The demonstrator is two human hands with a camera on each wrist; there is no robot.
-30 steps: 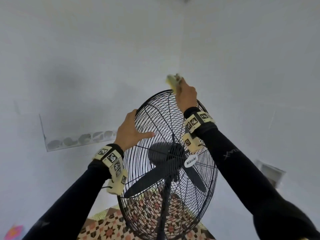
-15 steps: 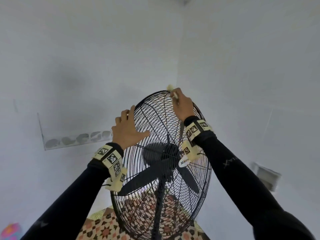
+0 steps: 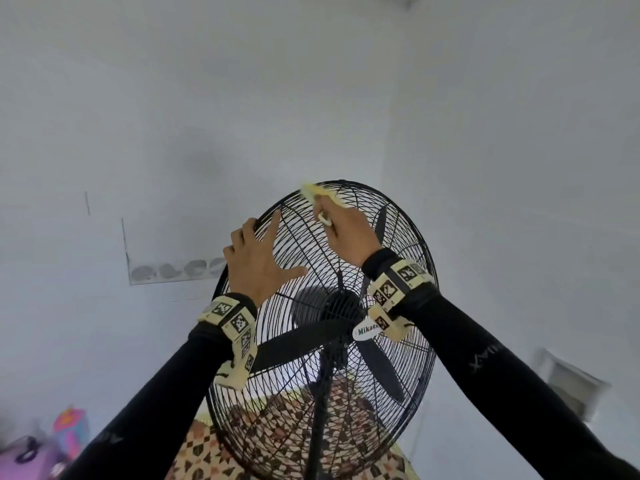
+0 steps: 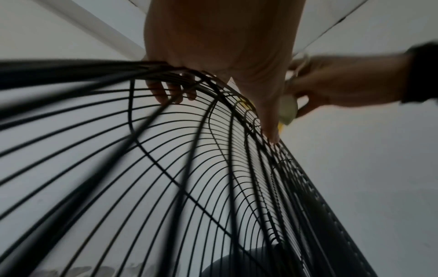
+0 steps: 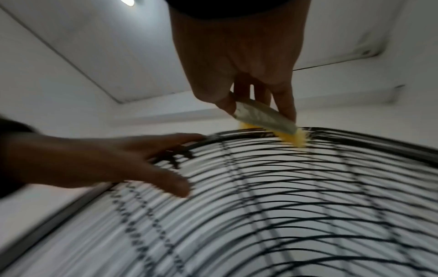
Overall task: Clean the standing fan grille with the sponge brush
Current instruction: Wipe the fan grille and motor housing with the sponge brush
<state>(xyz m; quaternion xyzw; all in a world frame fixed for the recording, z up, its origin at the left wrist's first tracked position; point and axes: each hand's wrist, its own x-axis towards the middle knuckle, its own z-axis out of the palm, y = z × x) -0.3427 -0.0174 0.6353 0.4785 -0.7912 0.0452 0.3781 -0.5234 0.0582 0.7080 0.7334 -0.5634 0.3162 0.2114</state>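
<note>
A black standing fan grille (image 3: 408,375) fills the middle of the head view, its blades (image 3: 294,344) still behind the wires. My right hand (image 3: 349,233) pinches the white handle of the sponge brush (image 3: 313,192) and lays its yellow head (image 5: 296,138) on the wires at the grille's top rim (image 5: 355,138). At the upper left rim my left hand (image 3: 259,261) holds the grille. Its fingers (image 4: 166,91) hook over the edge and its thumb (image 4: 267,121) lies along the front wires. The brush (image 4: 288,108) shows just beyond that thumb.
White walls meet in a corner behind the fan. A patterned cloth (image 3: 207,452) lies below it, around the black pole (image 3: 320,410). Colourful items (image 3: 69,427) sit at the lower left. A grey wall box (image 3: 571,386) is at the right.
My right hand has brought the brush down from above the top rim onto the wires and a little to the left. My left hand stays on the upper left rim.
</note>
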